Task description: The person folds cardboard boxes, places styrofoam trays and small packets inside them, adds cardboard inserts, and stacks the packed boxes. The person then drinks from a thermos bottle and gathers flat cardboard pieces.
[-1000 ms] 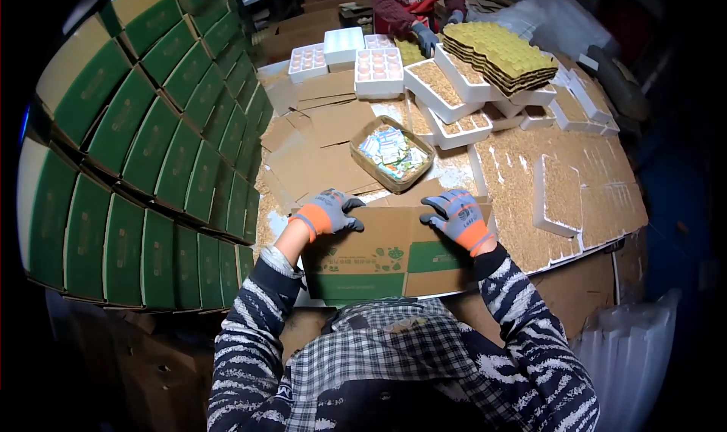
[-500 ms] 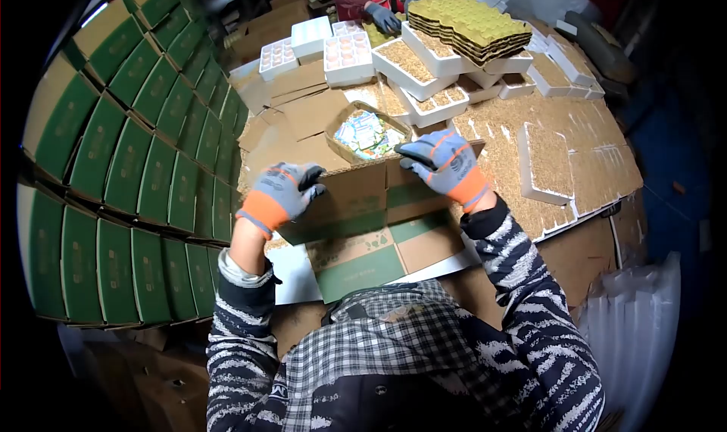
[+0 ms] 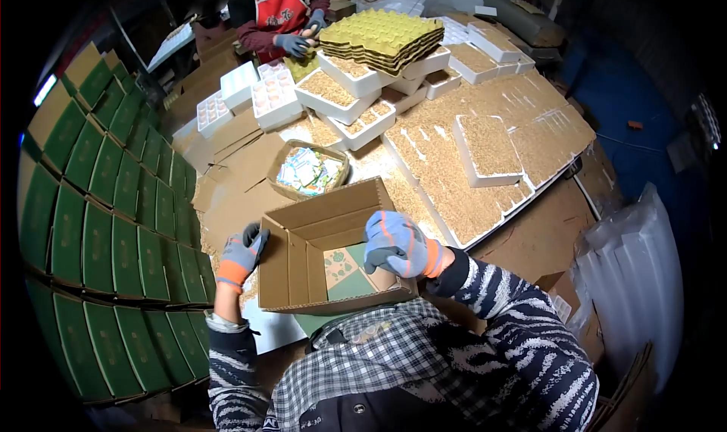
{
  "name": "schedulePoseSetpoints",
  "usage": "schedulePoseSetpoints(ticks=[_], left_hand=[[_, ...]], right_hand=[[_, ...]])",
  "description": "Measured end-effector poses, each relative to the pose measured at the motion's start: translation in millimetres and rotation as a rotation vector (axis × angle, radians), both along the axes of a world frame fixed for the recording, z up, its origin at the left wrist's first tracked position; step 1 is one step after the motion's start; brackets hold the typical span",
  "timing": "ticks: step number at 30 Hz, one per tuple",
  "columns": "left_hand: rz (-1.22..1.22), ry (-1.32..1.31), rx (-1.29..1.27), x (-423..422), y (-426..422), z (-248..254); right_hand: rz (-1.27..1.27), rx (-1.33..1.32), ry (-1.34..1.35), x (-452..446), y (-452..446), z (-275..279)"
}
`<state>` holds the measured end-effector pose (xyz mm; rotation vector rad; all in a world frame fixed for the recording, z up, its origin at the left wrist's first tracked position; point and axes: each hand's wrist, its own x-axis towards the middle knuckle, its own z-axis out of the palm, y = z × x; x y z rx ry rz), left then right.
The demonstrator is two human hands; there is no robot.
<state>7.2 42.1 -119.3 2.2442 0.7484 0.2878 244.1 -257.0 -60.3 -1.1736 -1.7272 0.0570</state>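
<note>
- Packing workshop, arranged around one worktop (image 3: 368, 159)
- Green cartons (image 3: 98, 243) stacked left of the worktop
- Piled egg trays (image 3: 382, 34) and foam boxes (image 3: 496, 181) on the worktop
- Aproned co-worker (image 3: 280, 15) behind the worktop

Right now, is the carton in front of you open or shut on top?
Carton open: brown inner walls show, nothing covers the top.

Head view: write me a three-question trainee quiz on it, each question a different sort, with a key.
1. True or false: the cardboard box is sealed shut.
2. The stacked egg trays are: A, white; B, yellow; C, green.
3. Which of the wearer's hands is at the left end of that box?

Key:
1. False; its inside shows.
2. B.
3. The left hand, in a grey and orange glove.
</note>
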Motion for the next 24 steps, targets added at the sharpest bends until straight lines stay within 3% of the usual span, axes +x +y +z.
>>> schedulePoseSetpoints(ticks=[1, 2, 3, 4, 6, 7, 8, 10, 12, 14, 15, 16, 17, 20, 21, 22, 24], left_hand=[[0.167, -0.205, 0.058, 23, -42, 34], [0.304, -0.520, -0.047, 43, -70, 29], [0.241, -0.548, -0.170, 52, -87, 22], [0.008, -0.597, 0.137, 66, -106, 20], [-0.490, -0.178, 0.401, 71, -111, 34], [-0.510, -0.076, 0.389, 67, -106, 21], [-0.529, 0.030, 0.371, 63, -101, 2], [-0.587, 0.128, 0.306, 61, -99, -14], [-0.496, 0.057, 0.235, 66, -104, -21], [-0.480, 0.003, 0.048, 72, -90, -26], [-0.507, -0.082, -0.287, 70, -80, -24], [-0.401, -0.190, -0.760, 62, -79, -22], [-0.380, -0.298, -0.571, 53, -64, -33], [0.131, -0.529, -0.661, 16, -58, -68], [0.359, -0.565, -0.715, 2, -59, -78], [0.500, -0.484, -0.559, -12, -65, -81], [0.553, -0.487, -0.639, -24, -82, -56]], right_hand=[[0.042, -0.184, 0.035, -8, 4, -8], [0.089, -0.365, 0.068, -15, 8, -17], [-0.014, -0.655, -0.383, -22, 11, -33], [0.038, -0.858, -0.631, -27, 15, -41], [0.037, -0.459, -0.422, -14, 9, -63], [-0.081, -0.393, -0.394, -4, 5, -44], [-0.264, -0.400, -0.319, 0, -5, -20], [-0.216, -0.606, 0.038, -13, -12, 11], [0.151, -0.706, -0.002, -27, -17, -9], [0.141, -0.752, -0.162, -31, -15, -20], [0.165, -0.773, -0.155, -22, -10, -27], [0.191, -0.796, -0.152, -11, -4, -32], [0.079, -0.648, -0.370, 2, 5, -34], [-0.035, -0.777, -0.432, 24, 8, -55], [-0.104, -0.805, -0.362, 21, 4, -39], [-0.188, -0.620, -0.249, 17, -6, -15], [-0.297, -0.440, 0.155, 22, -5, -53]])
